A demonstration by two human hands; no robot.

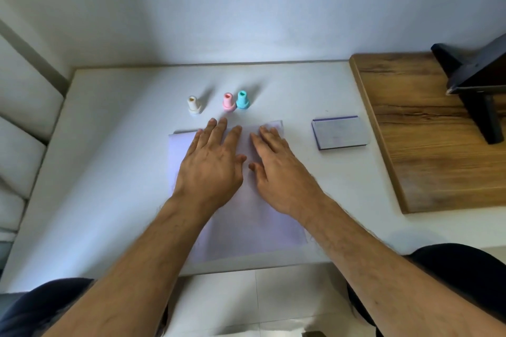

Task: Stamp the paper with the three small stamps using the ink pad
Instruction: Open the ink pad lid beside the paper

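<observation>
- The paper (246,216) lies flat on the white desk (109,172), a pale lilac-white sheet with its far right corner slightly lifted or creased just past the right fingertips; no stamp marks show on its visible part.
- The left hand (209,164) rests palm down on the sheet's far left part, fingers spread and flat, grasping nothing.
- The right hand (276,166) rests palm down beside it, fingers straight and released, thumb tip close to the left thumb without a clear touch.
- Just beyond the left fingertips stand the three small stamps, upright in a row on the bare desk: a cream stamp (194,104) farthest left, apart from the others; a pink stamp (228,102); and a teal stamp (243,100) touching or nearly touching the pink one.
- Each stamp has a narrow neck over a wider base, with a small recess in its top.
- The ink pad (339,132) sits to the right of the right hand, well apart from it, off the paper; it is a closed rectangular case with a grey lid and a dark blue edge. No lettering can be read on it.
- Farther right, a wooden board (427,150) lies on the desk, carrying a black stand (476,84) at its far corner.
- Nothing lies between either hand and the stamps or the ink pad.
- Dark-clothed knees (451,257) show below the near edge of the desk.
</observation>
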